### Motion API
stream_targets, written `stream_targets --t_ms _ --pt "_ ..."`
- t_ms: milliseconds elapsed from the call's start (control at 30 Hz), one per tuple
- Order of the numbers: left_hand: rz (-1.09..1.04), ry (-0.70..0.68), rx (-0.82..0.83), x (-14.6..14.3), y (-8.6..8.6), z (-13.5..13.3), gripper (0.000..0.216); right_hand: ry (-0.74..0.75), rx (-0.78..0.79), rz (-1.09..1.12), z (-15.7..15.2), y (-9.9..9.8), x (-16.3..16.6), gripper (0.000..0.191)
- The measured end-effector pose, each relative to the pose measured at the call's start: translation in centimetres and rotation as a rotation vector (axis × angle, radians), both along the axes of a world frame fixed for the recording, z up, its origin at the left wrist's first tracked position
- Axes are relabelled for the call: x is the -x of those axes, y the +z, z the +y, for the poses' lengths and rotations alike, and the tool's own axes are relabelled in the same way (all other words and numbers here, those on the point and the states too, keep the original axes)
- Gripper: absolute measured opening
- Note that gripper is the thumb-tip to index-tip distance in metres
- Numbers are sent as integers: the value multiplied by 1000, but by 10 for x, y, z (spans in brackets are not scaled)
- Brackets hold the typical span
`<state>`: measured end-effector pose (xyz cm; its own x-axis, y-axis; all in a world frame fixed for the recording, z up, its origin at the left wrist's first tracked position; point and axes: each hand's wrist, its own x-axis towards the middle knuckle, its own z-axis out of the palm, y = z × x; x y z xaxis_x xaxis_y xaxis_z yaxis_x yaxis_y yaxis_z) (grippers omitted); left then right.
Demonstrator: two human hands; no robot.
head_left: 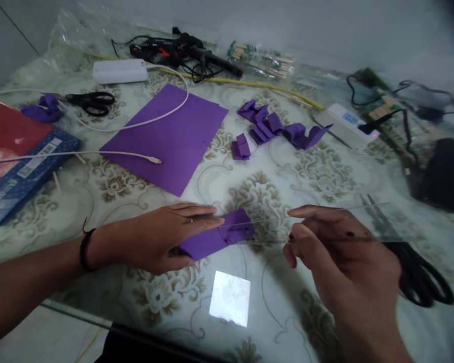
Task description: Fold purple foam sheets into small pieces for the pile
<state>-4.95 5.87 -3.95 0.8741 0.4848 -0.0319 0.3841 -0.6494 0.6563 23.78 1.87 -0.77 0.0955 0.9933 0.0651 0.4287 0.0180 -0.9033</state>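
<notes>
Left hand (155, 237), its fingers a little apart, lies palm-down over a small piece of folded purple paper (208, 244), the thumb at the near edge and the fingers reaching across to the far side. Right hand (344, 262) has thumb and fingers together on a long clear plastic strip (270, 232), apparently a ruler, whose left end overlaps the paper's uncovered right end. Whether the strip touches the paper or sits just above it, I cannot tell.

The step in hand looks like lining the strip up with the paper while the other hand steadies it. The next move seems to call for firm pressure on the paper and a level, light hold on the strip.

The paper is matte and straight-edged, with a layer line near its right end; the strip is thin, see-through and marked with dark round spots. Beyond the left hand lie flat, smooth purple sheets (162, 141); to their right, angular, creased purple pieces (267, 128). Black-handled scissors (426, 275) lie beside the right hand. The surface (295, 181) is glossy, patterned with brownish scrolling flowers on pale ground.
</notes>
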Motion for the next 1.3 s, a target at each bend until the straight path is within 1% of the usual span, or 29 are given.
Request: stream_targets --t_ms 133,300,400,500,667,833,867,933,1000,1167,1300 --pt "-51 -17 -17 -1 0 0 76 89 -18 -36 1 -4 -2 8" --pt "-84 -19 -88 0 -1 0 44 102 -22 -134 3 -6 -9 11" --pt "-74 -26 -100 0 -2 0 36 123 -10 -121 3 -7 -9 10" --pt "-66 -31 -84 -1 -2 0 37 172 -6 -118 3 -6 -7 10" --pt "-66 -12 -51 -1 -1 0 49 136 -9 -142 2 -7 -4 9" --pt "-76 2 -44 -2 -2 0 56 191 -14 -177 0 -10 -6 11" --pt "-76 5 -43 -2 -2 0 57 184 -20 -195 0 -9 -7 11" --pt "-70 8 -43 -2 -2 0 56 143 -30 -209 1 -8 -8 10" --pt "-64 5 -46 -2 -1 0 56 121 -34 -178 0 -7 -8 11" --pt "-63 -5 -46 -2 2 0 52 183 -36 -137 -3 -8 -5 14" --pt "-56 -1 -61 -2 0 0 52 184 8 -133 -3 -8 -6 13"
